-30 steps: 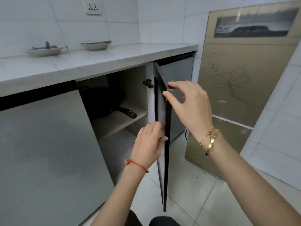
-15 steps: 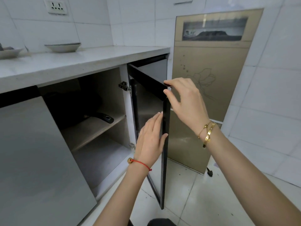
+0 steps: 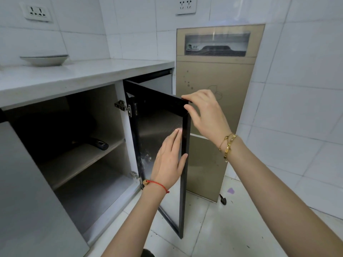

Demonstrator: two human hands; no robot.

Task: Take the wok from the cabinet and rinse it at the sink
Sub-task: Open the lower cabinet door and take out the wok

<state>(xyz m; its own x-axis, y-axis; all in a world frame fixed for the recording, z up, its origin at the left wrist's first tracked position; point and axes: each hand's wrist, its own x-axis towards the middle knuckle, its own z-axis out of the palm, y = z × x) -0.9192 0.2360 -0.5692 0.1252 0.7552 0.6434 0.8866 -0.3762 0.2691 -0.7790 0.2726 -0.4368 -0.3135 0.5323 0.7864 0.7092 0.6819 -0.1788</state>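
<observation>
Bright, even light on white tiles (image 3: 297, 89), dim cabinet interior (image 3: 61, 130), perhaps slight blur, wide-angle bowing at edges

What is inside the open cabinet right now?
On the cabinet's upper shelf lies a dark wok, its handle pointing outward. Shadow hides most of its bowl. The lower compartment's far left is covered by the closed door.

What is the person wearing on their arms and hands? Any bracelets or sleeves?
Both forearms are bare, with no sleeves or gloves showing. By the left hand, the wrist has a thin red string bracelet with a small tan bead on it. By the right hand, the wrist has two gold bracelets: a flat bangle with little markings and a fine chain. No rings show.
</observation>
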